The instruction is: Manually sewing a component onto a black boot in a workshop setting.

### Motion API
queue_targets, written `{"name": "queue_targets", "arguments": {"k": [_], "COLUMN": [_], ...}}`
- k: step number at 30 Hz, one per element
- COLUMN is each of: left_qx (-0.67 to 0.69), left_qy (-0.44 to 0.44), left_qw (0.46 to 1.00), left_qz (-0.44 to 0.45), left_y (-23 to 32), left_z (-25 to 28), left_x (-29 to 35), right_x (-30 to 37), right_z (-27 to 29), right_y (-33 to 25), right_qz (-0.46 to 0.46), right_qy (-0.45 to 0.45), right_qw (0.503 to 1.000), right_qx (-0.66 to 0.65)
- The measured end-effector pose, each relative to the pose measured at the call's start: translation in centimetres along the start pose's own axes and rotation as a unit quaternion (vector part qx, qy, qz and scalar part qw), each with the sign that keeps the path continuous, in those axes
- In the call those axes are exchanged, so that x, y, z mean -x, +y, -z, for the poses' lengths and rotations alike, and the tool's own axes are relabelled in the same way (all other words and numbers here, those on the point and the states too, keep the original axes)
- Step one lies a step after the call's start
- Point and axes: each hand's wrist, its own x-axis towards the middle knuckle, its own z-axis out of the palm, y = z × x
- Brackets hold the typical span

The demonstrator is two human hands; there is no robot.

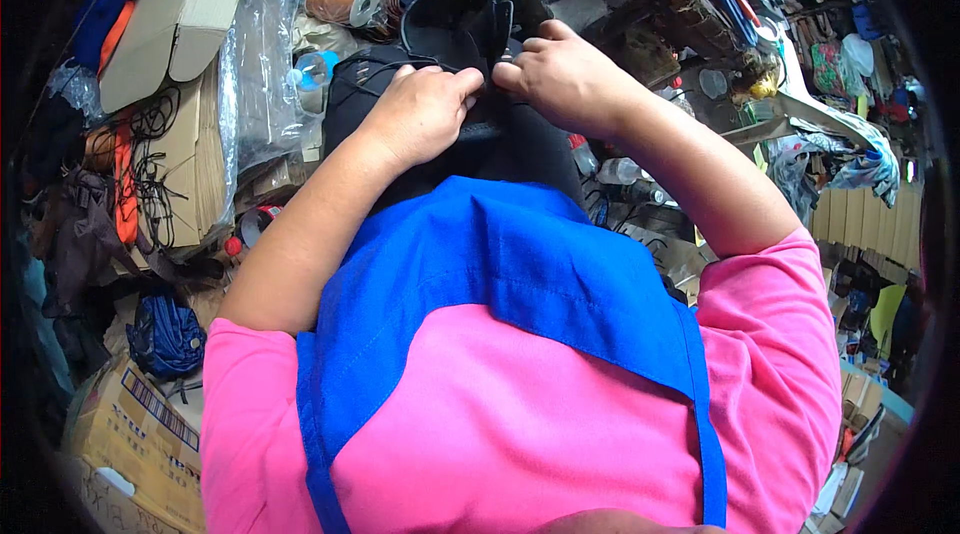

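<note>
A black boot (452, 18) with a curved, open top stands over my lap, beyond my hands. Thin black lace (372, 70) loops to its left and runs to the fingers of my left hand (425, 104), which are closed on it in a pinch. Close by on the right, my right hand (570, 79) is closed too, thumb and forefinger pressed together against the boot's near side. What lies between those fingers is hidden. Below both hands, a blue apron (510, 234) covers my lap.
At the left lean flattened cardboard boxes (185, 19) and clear plastic sheeting (265, 84). An orange-brown spool (345, 0) lies beyond my left hand. Plastic bottles (620, 172) sit beside my right forearm. A printed carton (135, 434) stands at the lower left.
</note>
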Motion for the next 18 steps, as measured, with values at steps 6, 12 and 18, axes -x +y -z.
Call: {"name": "queue_targets", "arguments": {"k": [6, 12, 18], "left_qx": [-0.061, -0.089, 0.321], "left_qy": [0.039, 0.098, 0.227], "left_qw": [0.996, 0.988, 0.918], "left_qz": [-0.052, 0.082, 0.060], "left_y": [-0.4, -3.9, 1.4], "left_z": [0.9, 5.4, 8.2], "left_x": [1.9, 10.0, 5.1], "right_x": [0.4, 8.4, 2.8], "right_z": [-1.6, -4.5, 0.7], "right_y": [1.8, 6.4, 4.3], "right_qz": [0.036, -0.308, -0.201], "right_qy": [0.042, -0.029, 0.299], "right_qw": [0.997, 0.904, 0.542], "right_qx": [-0.053, -0.296, -0.759]}}
